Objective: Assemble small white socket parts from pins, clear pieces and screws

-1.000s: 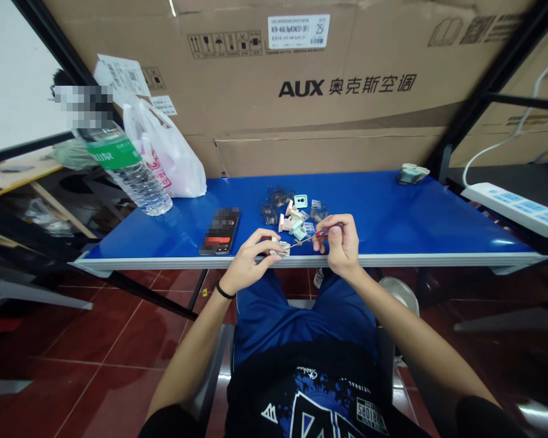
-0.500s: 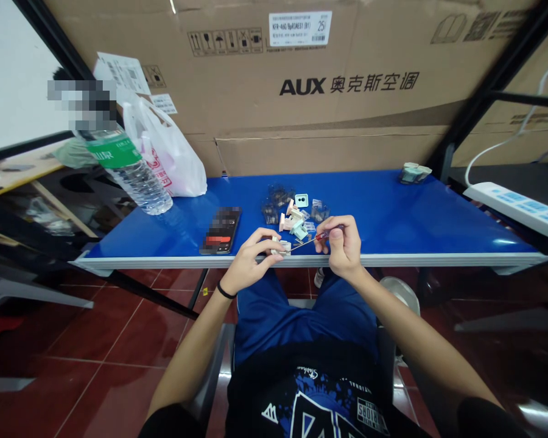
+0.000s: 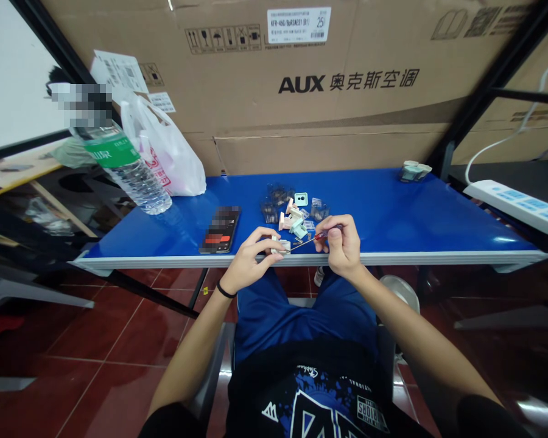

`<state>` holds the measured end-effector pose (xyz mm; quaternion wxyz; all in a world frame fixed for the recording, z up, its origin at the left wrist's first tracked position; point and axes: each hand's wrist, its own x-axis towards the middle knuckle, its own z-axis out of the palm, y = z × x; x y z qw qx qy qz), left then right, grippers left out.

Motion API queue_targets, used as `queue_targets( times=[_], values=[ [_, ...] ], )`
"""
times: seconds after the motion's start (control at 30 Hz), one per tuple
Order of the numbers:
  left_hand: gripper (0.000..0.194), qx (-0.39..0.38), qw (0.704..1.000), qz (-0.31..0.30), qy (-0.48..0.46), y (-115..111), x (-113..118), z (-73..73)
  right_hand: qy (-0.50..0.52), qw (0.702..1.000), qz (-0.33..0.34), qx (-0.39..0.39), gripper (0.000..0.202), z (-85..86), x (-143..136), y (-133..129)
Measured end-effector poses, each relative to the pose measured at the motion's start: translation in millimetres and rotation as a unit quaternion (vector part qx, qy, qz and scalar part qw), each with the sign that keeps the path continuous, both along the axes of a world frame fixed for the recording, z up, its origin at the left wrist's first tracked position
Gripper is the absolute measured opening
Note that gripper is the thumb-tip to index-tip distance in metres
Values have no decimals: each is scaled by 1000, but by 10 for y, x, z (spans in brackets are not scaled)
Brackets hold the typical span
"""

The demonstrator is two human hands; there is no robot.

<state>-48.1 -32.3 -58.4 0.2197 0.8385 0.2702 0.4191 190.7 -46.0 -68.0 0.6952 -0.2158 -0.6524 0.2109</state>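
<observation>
Near the front edge of the blue table (image 3: 393, 225), my left hand (image 3: 254, 253) pinches a small white plastic part (image 3: 283, 246); the fingers hide much of it. My right hand (image 3: 341, 243) is closed round the red handle of a screwdriver (image 3: 308, 242). Its thin metal shaft points left, and the tip meets the white part or lies right against it; I cannot tell which. Just beyond the hands lie loose pink plastic pieces (image 3: 284, 221), pale green pieces (image 3: 298, 227) and a pale green frame with two dark holes (image 3: 301, 199).
Dark see-through parts (image 3: 270, 211) cluster behind the loose pieces. To the left are a phone (image 3: 221, 230), a water bottle (image 3: 130, 164) and a white plastic bag (image 3: 173, 152). Small pale green cups (image 3: 414, 171) sit at the back right, near a power strip (image 3: 518, 204). A large carton (image 3: 347, 115) stands behind.
Both hands keep nearly the same pose, with the screwdriver still at the white part. The view has shifted very slightly.
</observation>
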Motion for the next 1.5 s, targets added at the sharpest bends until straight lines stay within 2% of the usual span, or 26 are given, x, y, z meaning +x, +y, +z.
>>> queue_targets(
  times=[1.1,1.23,1.4,1.5],
  values=[
    [8,4,1000,-4,-3,-1,6,-4,24,997,-56,-38,19,-1,13,-2],
    [15,1,1000,-15,-12,6,8,-18,23,998,-49,-41,18,-2,-3,3],
    [33,-18,999,-19,-23,17,3,-60,18,998,-22,-48,15,-39,-35,6],
    [36,-24,999,-16,-17,20,-7,-85,10,998,-17,-57,14,-61,-44,3]
  ],
)
